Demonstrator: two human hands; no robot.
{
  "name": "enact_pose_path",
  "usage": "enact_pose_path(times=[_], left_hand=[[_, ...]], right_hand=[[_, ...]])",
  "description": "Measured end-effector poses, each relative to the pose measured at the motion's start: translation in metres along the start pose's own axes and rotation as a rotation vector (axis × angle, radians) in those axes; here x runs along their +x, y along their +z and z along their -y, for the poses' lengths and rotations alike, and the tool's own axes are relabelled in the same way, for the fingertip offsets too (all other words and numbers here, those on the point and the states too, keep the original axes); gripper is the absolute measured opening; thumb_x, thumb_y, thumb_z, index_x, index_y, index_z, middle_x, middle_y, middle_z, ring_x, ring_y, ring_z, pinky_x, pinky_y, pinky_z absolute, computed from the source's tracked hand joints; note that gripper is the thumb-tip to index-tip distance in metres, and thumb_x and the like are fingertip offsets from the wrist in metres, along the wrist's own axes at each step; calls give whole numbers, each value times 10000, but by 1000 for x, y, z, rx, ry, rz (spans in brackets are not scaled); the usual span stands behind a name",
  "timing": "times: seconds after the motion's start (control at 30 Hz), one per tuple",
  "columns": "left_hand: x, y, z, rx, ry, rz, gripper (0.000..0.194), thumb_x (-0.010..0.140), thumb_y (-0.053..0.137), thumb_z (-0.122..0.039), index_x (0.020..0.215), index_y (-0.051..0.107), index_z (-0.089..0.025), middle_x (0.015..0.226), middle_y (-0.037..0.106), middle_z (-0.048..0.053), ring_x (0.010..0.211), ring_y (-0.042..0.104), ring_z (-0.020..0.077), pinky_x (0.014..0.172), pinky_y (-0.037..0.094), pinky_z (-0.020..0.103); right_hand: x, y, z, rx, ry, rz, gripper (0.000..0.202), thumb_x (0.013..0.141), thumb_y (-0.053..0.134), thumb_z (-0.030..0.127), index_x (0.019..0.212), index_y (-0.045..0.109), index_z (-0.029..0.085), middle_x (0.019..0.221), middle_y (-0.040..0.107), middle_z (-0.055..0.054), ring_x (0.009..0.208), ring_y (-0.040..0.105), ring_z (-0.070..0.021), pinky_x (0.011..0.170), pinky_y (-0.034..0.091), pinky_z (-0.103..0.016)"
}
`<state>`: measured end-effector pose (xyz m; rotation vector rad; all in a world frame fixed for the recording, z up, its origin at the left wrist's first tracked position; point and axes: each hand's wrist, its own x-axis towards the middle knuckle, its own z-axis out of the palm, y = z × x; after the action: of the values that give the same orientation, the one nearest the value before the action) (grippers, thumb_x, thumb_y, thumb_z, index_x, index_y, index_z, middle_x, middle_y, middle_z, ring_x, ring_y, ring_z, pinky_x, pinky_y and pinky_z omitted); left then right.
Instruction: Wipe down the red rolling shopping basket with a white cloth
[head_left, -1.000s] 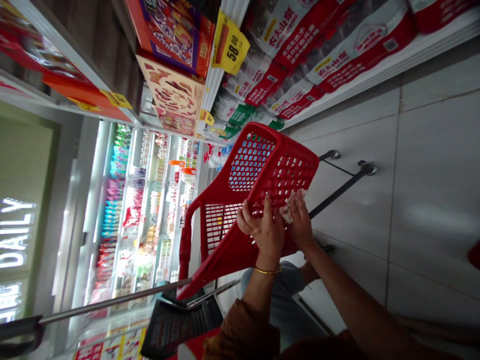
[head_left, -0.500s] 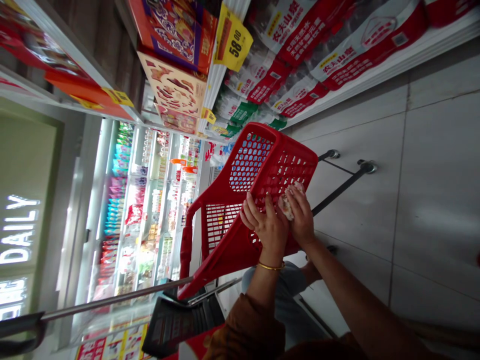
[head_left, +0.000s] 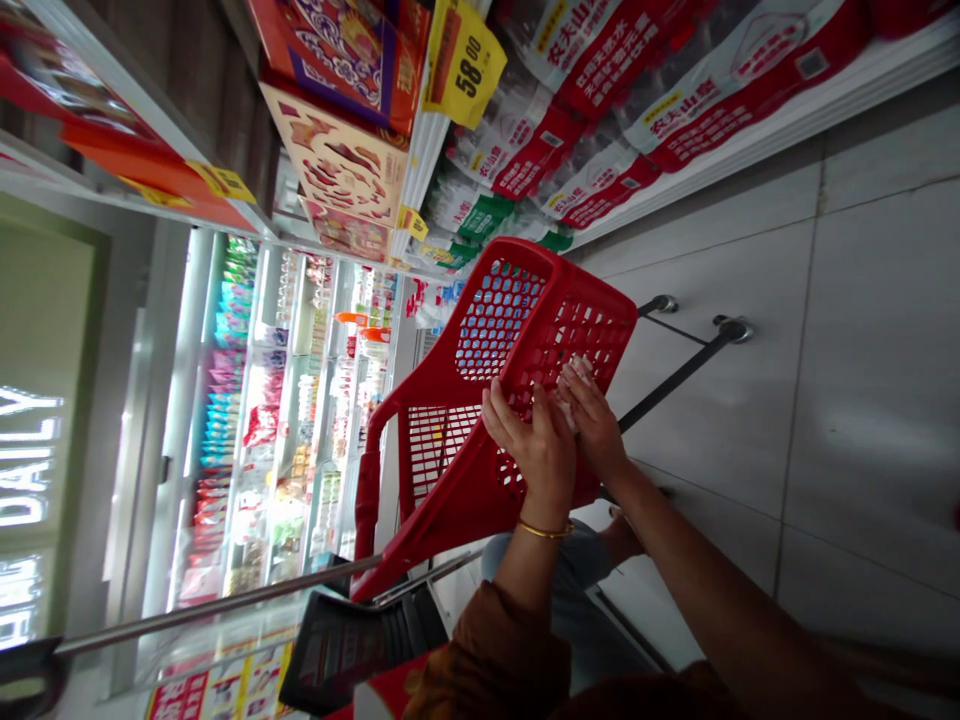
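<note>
My left hand [head_left: 536, 445], with a gold bangle at the wrist, has its fingers stretched and apart. Its inner side lies against my right hand [head_left: 596, 415], whose fingers are bent over a pale crumpled wad, seemingly tissue [head_left: 568, 412]. Only a small bit of the wad shows between the hands. Both hands are in front of a red plastic shopping trolley [head_left: 450, 395] with lattice sides. Whether they touch its basket I cannot tell.
The view is turned on its side. Packs of bottled water [head_left: 600, 180] and gift boxes [head_left: 337, 160] fill the shelving, with a yellow price tag [head_left: 465, 65]. A lit display fridge [head_left: 277, 400] stands beyond. A black chair-like object [head_left: 352, 640] is near the bottom. Tiled floor [head_left: 862, 400] lies at right.
My right hand has turned and closed in against the left, covering most of the wad that showed plainly before. The view has shifted slightly; the trolley stays in about the same place.
</note>
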<state>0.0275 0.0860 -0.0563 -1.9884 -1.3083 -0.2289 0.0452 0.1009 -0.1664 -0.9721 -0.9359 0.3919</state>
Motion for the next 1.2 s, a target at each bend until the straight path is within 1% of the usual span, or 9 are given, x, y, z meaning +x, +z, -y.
enact_pose_path(times=[0.3, 0.4, 0.57, 0.67, 0.8, 0.97, 1.03, 1.1, 1.2], left_hand=[[3, -1, -4, -1, -31, 15, 236, 841, 620, -192, 1064, 696, -189, 1511, 280, 167, 1405, 239, 363, 1090, 308, 588], [3, 0, 0, -7, -21, 15, 260, 834, 616, -170, 1082, 693, -197, 1508, 290, 162, 1400, 258, 358, 1088, 314, 581], [4, -3, 7, -38, 6, 7, 268, 834, 608, -148, 1071, 711, -218, 1484, 330, 160, 1362, 327, 338, 1083, 327, 547], [4, -6, 6, -38, 10, 22, 265, 842, 596, -154, 1069, 714, -223, 1465, 338, 158, 1351, 338, 331, 1076, 335, 549], [3, -9, 4, -67, 9, -2, 256, 835, 601, -164, 1056, 721, -214, 1448, 340, 159, 1334, 351, 332, 1075, 334, 548], [1, -15, 5, -142, 46, -19, 245, 825, 592, -144, 1020, 729, -196, 1438, 354, 161, 1326, 359, 336, 1066, 341, 549], [0, -17, 6, -157, 58, -21, 249, 827, 583, -134, 1023, 726, -191, 1430, 370, 166, 1324, 368, 332, 1067, 341, 548], [1, -18, 6, -164, 67, -35, 243, 831, 582, -136, 1022, 723, -190, 1420, 388, 167, 1320, 378, 326, 1065, 347, 543], [2, -19, 7, -179, 79, -55, 236, 833, 584, -136, 1019, 720, -191, 1404, 420, 166, 1311, 397, 317, 1061, 360, 529]], right_hand=[[-47, 6, -28, -135, 52, 41, 634, 965, 454, 163, 1509, 170, 324, 1568, 264, -36, 1432, 286, -213, 1145, 384, -450], [-54, 1, -33, -156, 55, 30, 577, 958, 460, 171, 1490, 266, 279, 1550, 318, -66, 1414, 338, -227, 1123, 410, -461], [-32, -16, -23, -213, 73, -48, 371, 927, 437, 138, 1268, 564, 212, 1305, 608, -97, 1250, 540, -230, 1054, 466, -442], [-6, -22, -9, -186, 111, -68, 361, 886, 409, 108, 1192, 582, 193, 1220, 626, -107, 1177, 565, -230, 1024, 474, -436], [16, -23, 13, -140, 132, -57, 282, 855, 434, 161, 1092, 586, 178, 1335, 498, -138, 1243, 483, -280, 1056, 414, -497], [12, -20, 21, -20, 114, -61, 358, 909, 411, 326, 1216, 512, 172, 1565, 185, -105, 1454, 141, -380, 1144, 171, -661], [7, -16, 14, -36, 103, -88, 462, 915, 470, 351, 1348, 420, 195, 1607, 16, -88, 1469, 97, -377, 1144, 212, -641], [2, -11, 5, -76, 98, -85, 603, 909, 533, 342, 1453, 293, 242, 1615, -80, -75, 1476, 81, -356, 1138, 290, -588], [-7, -6, -9, -114, 83, -60, 710, 924, 530, 290, 1517, 141, 280, 1620, 26, -89, 1475, 136, -306, 1134, 346, -529]])
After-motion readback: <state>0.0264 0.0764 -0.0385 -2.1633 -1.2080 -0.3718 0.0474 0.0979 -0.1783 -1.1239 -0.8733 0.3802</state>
